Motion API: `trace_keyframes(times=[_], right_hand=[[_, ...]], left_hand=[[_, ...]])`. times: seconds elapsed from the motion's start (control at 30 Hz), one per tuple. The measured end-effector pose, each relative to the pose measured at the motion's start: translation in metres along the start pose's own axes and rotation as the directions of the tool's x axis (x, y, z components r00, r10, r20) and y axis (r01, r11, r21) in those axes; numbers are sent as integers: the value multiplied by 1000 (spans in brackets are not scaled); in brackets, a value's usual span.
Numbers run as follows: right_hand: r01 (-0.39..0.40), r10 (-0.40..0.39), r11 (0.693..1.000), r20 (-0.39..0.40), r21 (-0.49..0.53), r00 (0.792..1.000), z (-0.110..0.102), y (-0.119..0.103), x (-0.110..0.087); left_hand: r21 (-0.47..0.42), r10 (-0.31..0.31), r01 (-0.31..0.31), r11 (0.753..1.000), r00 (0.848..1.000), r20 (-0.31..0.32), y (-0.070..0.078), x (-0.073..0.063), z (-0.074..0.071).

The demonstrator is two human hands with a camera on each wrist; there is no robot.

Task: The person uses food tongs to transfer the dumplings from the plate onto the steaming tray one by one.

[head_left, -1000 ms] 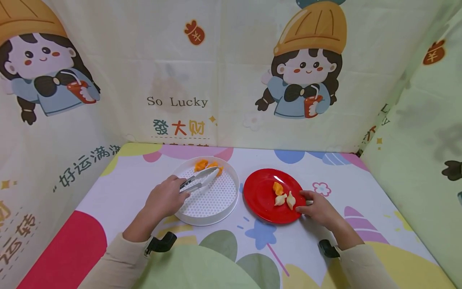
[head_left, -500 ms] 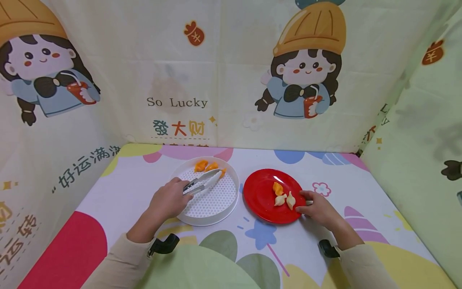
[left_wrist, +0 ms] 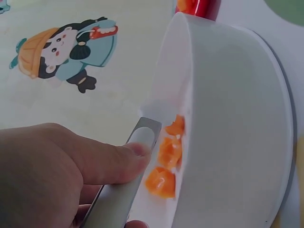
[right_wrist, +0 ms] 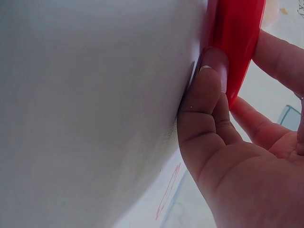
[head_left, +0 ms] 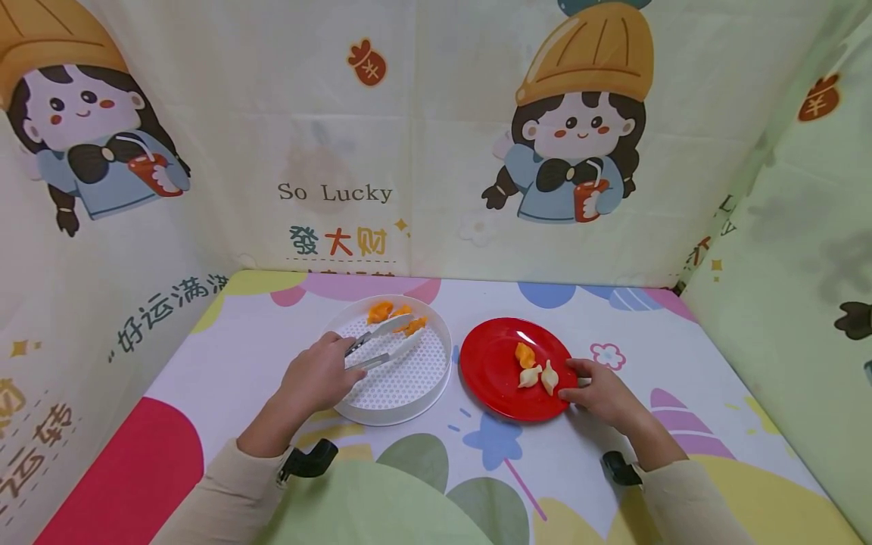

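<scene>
Tongs at the orange pieces, plate held by its rim

The left hand (head_left: 316, 375), left of centre in the head view, grips a pair of tongs (head_left: 381, 331); the right hand (head_left: 602, 393), right of centre, grasps the edge of a red plate (head_left: 487, 378). The tongs' arms stand apart over a white tray (head_left: 391, 417), their tips at the rightmost of three orange pieces (head_left: 379, 312) near the tray's far wall. Whether metal touches that piece cannot be told.

The step in hand looks like lining up a pick. A firm hold would call for one arm on each side of the piece, then a gentle squeeze; the neighbouring pieces lie close and could get nudged.

On the plate, at the middle right, sit another orange piece (head_left: 524, 355) and two white pieces (head_left: 539, 376). Both vessels rest on a patterned surface (head_left: 238, 363), with printed cloth (head_left: 450, 151) filling the upper frame.

The left wrist view adds the thumb (left_wrist: 118, 164) pressed along the tongs' handle, but hides the tips, which only the head view shows. The right wrist view shows fingers (right_wrist: 202, 102) tucked against the plate's underside, out of sight from above.
</scene>
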State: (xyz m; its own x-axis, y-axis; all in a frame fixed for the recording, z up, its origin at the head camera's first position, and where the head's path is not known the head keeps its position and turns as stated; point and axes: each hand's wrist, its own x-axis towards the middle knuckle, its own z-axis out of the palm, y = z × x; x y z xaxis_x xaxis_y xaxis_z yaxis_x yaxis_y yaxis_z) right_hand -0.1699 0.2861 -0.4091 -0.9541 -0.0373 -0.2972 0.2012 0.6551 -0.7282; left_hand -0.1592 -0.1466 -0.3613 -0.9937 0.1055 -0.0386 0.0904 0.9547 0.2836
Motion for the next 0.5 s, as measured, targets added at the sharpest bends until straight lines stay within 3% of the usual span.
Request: trace_keyframes(times=[0.27, 0.5], right_hand=[[1, -1, 1000, -3, -3, 1000, 0, -1, -1], [-2, 2, 1000, -1, -3, 1000, 0, -1, -1]], left_hand=[[-19, 11, -12, 1000, 1000, -28, 9, -5, -9], [-15, 87, -88, 996, 995, -48, 22, -11, -13]])
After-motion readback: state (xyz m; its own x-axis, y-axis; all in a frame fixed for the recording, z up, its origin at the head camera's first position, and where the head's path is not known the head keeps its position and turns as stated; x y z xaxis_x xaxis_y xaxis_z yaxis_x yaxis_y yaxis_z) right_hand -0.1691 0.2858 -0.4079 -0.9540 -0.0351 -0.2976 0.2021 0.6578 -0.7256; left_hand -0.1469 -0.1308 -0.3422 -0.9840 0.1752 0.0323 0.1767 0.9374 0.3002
